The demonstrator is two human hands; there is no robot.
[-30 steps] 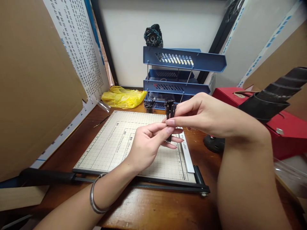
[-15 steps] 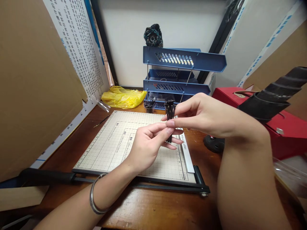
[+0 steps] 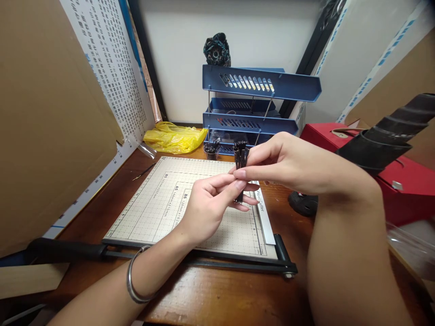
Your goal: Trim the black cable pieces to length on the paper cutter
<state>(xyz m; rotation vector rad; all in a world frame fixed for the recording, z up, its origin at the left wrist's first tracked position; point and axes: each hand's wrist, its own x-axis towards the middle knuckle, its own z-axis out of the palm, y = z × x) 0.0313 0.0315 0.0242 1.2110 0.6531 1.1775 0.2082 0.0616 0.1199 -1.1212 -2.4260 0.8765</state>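
Both hands meet above a beige gridded paper cutter board (image 3: 163, 203). My right hand (image 3: 292, 163) pinches a small bundle of thin black sticks (image 3: 240, 154) held upright, their tips fanned out on top. My left hand (image 3: 210, 206) has its fingers closed round the lower end of the same bundle, which pokes out just below them. A metal bangle sits on my left wrist.
A blue three-tier letter tray (image 3: 254, 108) stands at the back, with a small pot of more black sticks (image 3: 211, 150) and a yellow plastic bag (image 3: 173, 138) beside it. A red box (image 3: 390, 181) lies right. Cardboard sheets (image 3: 47, 113) lean left. The cutter's black arm (image 3: 68, 249) lies near.
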